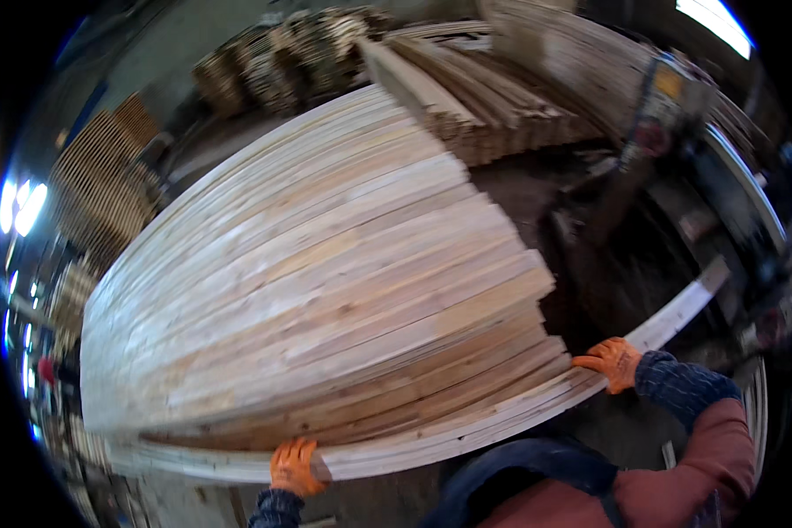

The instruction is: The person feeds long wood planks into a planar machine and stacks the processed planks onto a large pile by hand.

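Observation:
A big stack of pale wooden boards fills the middle of the view, its ends stepped on the right. Along its near edge runs one long light board that sticks out far to the right. My left hand, in an orange glove, grips this board's near edge at the lower middle. My right hand, also in an orange glove, holds the same board further right, just past the stack's end. Both fingers curl over the board's top face.
More stacks of boards lie behind, and piles of short cut pieces stand at the back. A pile of slats sits at the left. A machine with a yellow part and a dark floor gap are on the right.

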### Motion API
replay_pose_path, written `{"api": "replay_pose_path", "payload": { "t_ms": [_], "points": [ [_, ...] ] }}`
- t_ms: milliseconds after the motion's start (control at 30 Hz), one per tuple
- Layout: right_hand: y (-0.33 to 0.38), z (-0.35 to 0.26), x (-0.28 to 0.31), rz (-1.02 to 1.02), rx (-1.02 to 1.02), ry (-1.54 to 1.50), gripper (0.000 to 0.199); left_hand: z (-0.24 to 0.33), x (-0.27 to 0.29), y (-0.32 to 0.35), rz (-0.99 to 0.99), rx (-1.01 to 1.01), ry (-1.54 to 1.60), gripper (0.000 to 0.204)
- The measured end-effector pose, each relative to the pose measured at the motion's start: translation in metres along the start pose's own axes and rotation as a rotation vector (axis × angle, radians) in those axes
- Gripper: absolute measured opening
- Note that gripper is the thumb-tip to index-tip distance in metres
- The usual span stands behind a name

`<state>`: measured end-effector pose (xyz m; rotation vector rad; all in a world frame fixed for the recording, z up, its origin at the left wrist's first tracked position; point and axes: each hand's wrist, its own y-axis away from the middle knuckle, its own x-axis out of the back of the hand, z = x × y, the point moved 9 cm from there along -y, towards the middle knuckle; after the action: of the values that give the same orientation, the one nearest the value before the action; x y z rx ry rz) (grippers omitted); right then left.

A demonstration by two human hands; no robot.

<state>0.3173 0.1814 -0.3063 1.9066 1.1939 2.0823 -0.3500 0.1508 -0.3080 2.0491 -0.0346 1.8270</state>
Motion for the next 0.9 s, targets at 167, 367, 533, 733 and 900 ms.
{"api": "replay_pose_path", "payload": {
  "t_ms": [167,367,533,733,900],
  "points": [
    [0.033,0.046,-0.034,0.198,-0.04,0.036,0.114,0.081,0.026,-0.017,0.113,-0.1,0.032,0.074],
    [0.061,0.087,-0.059,0.312,-0.431,0.002,0.112,0.161,0.025,-0.035,0.274,-0.312,0.169,0.065],
    [0.09,0.118,-0.034,0.53,-0.395,-0.174,0.111,0.33,0.106,-0.085,0.291,-0.355,0.175,0.063],
    [0.022,0.031,-0.041,0.66,0.067,-0.182,0.111,0.397,0.043,-0.13,0.153,-0.304,0.261,0.084],
    [0.006,0.043,-0.056,0.487,0.133,-0.063,0.114,0.448,0.067,-0.126,0.386,-0.39,0.373,0.094]
  ]
}}
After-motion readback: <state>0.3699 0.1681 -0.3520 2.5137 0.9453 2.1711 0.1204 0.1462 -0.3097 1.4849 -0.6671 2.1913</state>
